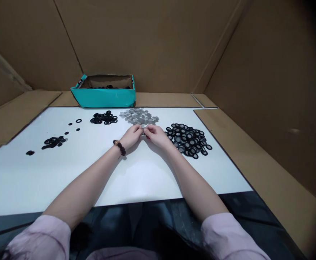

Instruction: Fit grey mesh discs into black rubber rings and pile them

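Note:
My left hand (131, 136) and my right hand (154, 135) meet fingertip to fingertip on the white board (136, 173), just in front of a pile of grey mesh discs (139, 116). Both hands have their fingers pinched together on a small piece between them; it is too small to name. A dark bead bracelet (119, 147) sits on my left wrist. Right of my right hand lies a heap of black rings with grey mesh centres (188, 139).
A pile of black rubber rings (104, 117) lies at the back left of the board, with smaller black clusters (53, 142) and loose rings further left. A teal open box (105, 92) stands behind the board. Cardboard walls enclose the space.

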`<state>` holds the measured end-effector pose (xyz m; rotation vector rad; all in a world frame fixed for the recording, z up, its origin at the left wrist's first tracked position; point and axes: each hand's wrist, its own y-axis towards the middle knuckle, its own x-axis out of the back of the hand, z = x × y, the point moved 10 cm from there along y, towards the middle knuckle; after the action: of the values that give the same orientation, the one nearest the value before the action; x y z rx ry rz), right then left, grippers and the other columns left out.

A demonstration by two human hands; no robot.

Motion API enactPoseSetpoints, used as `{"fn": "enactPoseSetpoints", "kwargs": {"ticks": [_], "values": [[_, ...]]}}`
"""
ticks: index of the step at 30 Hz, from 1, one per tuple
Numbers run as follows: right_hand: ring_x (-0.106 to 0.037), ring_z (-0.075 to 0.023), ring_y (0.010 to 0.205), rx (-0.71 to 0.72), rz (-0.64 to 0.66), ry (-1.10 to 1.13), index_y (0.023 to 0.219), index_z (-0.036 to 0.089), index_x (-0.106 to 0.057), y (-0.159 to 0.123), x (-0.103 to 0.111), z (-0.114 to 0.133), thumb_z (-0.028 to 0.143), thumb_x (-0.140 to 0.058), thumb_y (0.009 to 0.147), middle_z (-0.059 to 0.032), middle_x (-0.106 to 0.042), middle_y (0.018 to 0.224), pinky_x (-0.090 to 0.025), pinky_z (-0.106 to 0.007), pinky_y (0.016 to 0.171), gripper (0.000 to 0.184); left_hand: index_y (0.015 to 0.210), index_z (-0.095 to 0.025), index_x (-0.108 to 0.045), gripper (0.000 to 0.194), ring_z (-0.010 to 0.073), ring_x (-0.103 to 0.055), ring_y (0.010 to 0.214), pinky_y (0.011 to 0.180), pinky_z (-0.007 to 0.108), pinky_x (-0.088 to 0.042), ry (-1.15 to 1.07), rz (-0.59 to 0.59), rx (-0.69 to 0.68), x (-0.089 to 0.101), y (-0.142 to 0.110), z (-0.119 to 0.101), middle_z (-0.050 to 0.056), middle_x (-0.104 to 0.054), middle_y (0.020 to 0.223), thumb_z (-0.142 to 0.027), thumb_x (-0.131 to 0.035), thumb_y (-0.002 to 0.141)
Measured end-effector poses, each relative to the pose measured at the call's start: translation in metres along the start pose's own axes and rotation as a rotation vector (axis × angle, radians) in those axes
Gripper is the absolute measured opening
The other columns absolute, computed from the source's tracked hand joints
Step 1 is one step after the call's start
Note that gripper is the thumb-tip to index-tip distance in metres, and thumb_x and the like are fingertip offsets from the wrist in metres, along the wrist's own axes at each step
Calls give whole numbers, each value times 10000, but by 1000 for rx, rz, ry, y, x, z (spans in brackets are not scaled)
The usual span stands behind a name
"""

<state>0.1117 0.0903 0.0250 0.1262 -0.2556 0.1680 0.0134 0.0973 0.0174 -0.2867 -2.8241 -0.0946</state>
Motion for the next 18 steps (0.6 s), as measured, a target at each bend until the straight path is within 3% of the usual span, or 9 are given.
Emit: {"fn": "enactPoseSetpoints", "kwargs": {"ticks": [2,5,11,16,18], "values": [[-349,-69,469,23,53,-29,515,172,-440,0,-1,3,272,-541,752,50,-401,455,-263,-218,476,277,587,-184,-435,148,94,-385,504,491,220,-303,68,107,-9,-2,-1,-5,-49,-409,504,-230,-490,716],[-297,-56,428,-87,128,50,505,175,-421,-1,-7,-5,298,-562,745,57,-370,440,-201,-220,436,304,597,-166,-503,125,79,-369,465,463,218,-276,83,226,10,-2,-5,-8,-43,-441,497,-254,-516,686],[-211,-32,365,-254,265,302,550,173,-456,-11,-26,-17,451,-655,690,87,-303,393,-109,-211,391,369,527,-145,-538,141,62,-371,450,451,213,-280,-160,389,151,-10,-11,3,-21,-442,467,-229,-573,634],[-200,-30,363,-248,247,294,563,166,-476,-11,-29,-15,519,-657,684,89,-297,388,-105,-213,380,415,530,-138,-540,113,59,-384,408,394,206,-260,-280,482,275,-19,-18,9,12,-491,467,-189,-599,611],[-212,-34,372,-226,204,272,554,170,-464,-9,-27,-14,521,-644,693,87,-292,399,-121,-214,380,418,528,-135,-535,126,57,-394,391,384,203,-262,-301,445,289,-17,-17,10,15,-496,470,-187,-602,620]]}}
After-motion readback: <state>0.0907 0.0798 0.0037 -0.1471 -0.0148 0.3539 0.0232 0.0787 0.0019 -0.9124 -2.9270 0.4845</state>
